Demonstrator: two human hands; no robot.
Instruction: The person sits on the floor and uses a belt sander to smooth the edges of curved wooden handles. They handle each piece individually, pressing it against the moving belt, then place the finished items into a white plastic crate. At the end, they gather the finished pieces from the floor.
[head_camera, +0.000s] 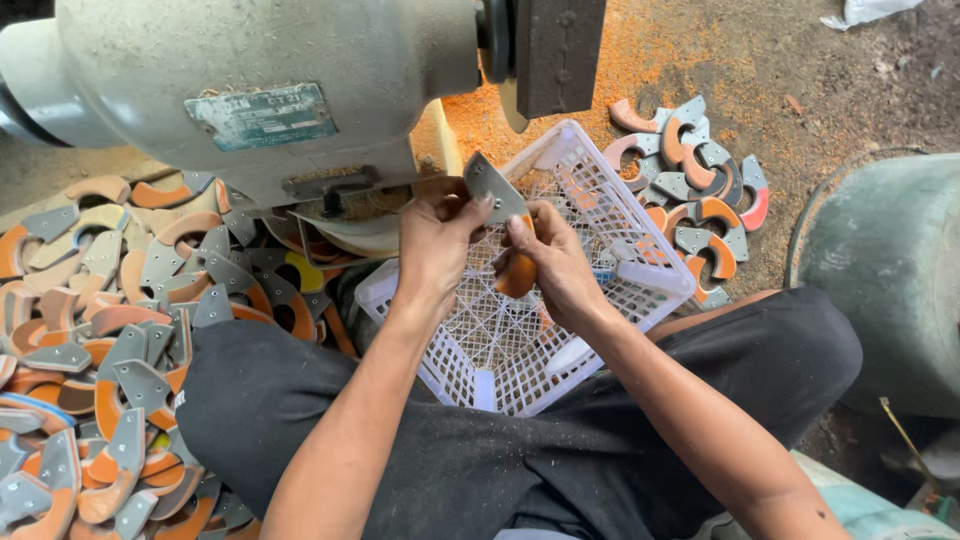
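Landmark: white plastic lattice basket (610, 215), kept tilted on the lap so pieces can be dropped in.
Held piece: curved grey and orange sole-shaped piece (497, 200), raised just above the basket, close under the grey metal machine (250, 80).
Left hand (435, 235): closed on the piece's upper grey end, steadying it.
Right hand (550, 255): pinched on its lower orange end.
Piles: like pieces heaped left (110, 340) and beyond the basket (695, 190), within reach.

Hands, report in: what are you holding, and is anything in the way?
Left hand and right hand both grip one grey-and-orange curved piece. Held over white basket. Grey machine close ahead.
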